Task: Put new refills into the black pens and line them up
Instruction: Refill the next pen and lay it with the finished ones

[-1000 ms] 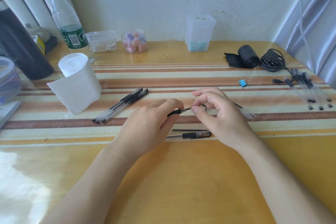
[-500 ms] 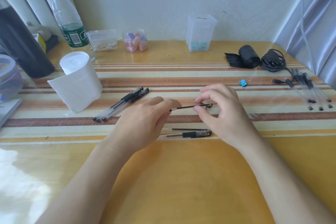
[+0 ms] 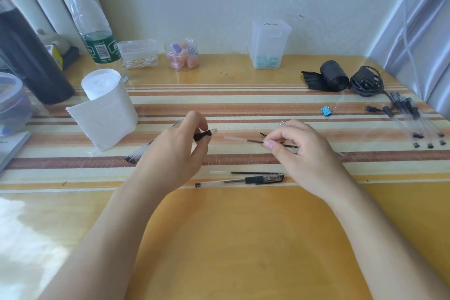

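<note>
Holding a pen barrel [image 3: 203, 135] in the left hand [image 3: 175, 151], fingers curled round its black grip, and pinching a refill [image 3: 243, 139] in the right hand [image 3: 304, 153], tip just short of the barrel. All over a glossy yellow tabletop [image 3: 243, 238] with brown stripes, pale wall [image 3: 219, 2] behind. Just below the hands: spare pen [image 3: 239, 181] beside loose refill [image 3: 255, 173].
</note>
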